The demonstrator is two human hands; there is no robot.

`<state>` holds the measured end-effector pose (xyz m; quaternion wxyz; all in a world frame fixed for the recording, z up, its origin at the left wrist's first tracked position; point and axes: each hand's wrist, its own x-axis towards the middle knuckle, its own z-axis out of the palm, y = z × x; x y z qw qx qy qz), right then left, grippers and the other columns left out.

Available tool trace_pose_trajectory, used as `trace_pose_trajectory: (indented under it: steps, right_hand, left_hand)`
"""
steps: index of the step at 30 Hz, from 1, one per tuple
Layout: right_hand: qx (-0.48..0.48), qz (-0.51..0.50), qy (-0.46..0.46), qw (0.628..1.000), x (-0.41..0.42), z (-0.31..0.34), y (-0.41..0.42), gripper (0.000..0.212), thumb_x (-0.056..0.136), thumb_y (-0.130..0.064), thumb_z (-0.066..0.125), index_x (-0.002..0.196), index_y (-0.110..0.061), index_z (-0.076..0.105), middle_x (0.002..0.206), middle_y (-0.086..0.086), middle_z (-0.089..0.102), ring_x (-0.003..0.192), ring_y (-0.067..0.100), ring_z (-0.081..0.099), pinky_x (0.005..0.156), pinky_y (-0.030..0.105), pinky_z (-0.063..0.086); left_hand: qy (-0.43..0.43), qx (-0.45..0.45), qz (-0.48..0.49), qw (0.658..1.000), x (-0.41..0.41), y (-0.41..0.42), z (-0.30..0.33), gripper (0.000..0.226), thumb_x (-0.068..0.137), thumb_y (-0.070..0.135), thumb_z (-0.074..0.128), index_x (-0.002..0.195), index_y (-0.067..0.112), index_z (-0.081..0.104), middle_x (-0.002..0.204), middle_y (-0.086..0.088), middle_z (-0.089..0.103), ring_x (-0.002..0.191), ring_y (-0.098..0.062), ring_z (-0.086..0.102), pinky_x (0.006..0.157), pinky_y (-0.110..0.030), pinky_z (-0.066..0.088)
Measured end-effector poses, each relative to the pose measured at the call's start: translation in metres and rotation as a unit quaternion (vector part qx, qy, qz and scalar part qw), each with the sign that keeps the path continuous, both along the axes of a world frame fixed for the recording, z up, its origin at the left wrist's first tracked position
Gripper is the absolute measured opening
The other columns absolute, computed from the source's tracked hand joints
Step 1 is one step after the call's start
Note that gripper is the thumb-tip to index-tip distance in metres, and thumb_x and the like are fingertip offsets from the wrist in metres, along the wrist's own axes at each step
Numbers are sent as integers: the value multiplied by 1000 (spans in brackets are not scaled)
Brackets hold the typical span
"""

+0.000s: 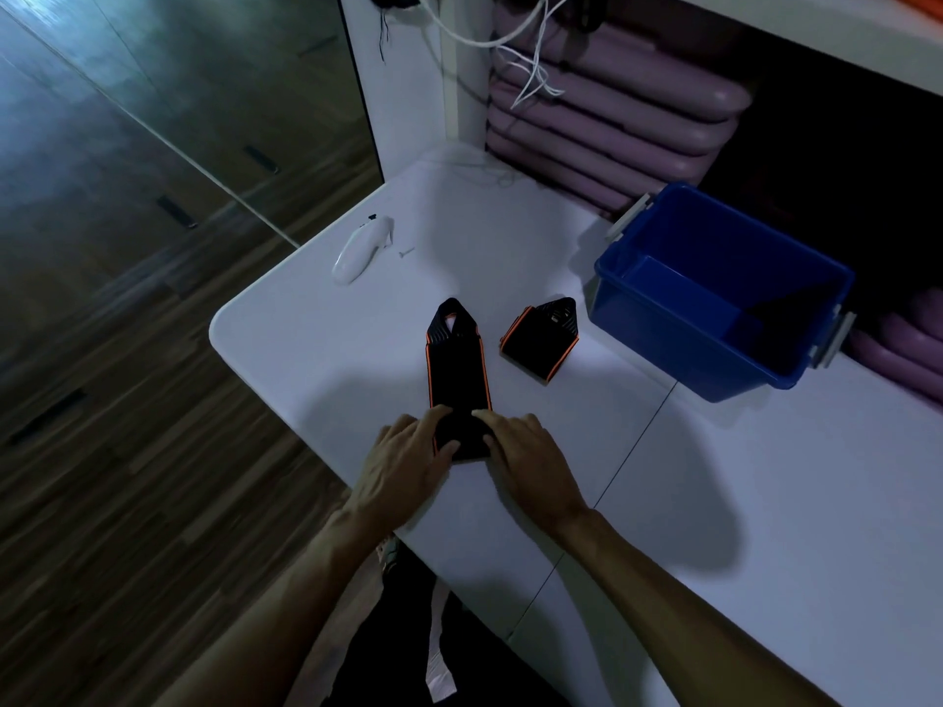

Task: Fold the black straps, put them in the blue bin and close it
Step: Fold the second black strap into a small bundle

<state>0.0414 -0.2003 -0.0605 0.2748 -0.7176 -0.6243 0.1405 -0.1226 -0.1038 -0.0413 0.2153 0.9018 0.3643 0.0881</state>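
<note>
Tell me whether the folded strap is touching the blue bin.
Apart. The head view shows a strip of bare white table between the folded strap and the blue bin.

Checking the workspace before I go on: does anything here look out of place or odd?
Mostly tidy. A small screw lies loose on the table beside the white device. The bin is empty, no lid visible.
</note>
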Motion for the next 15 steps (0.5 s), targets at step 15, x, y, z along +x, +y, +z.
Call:
trace_pose_trajectory:
  steps: [15]
  right_hand:
    - [-53, -15, -169, 984, -15, -17, -3, 68, 85, -9, 71, 145, -6, 41, 142, 10, 45, 123, 32, 43, 83, 37, 46]
  left_hand:
    - [11, 117, -32, 993, -6, -2, -24, 47, 87, 31, 59, 126, 5, 56, 134, -14, 52, 121, -27, 46, 97, -36, 41]
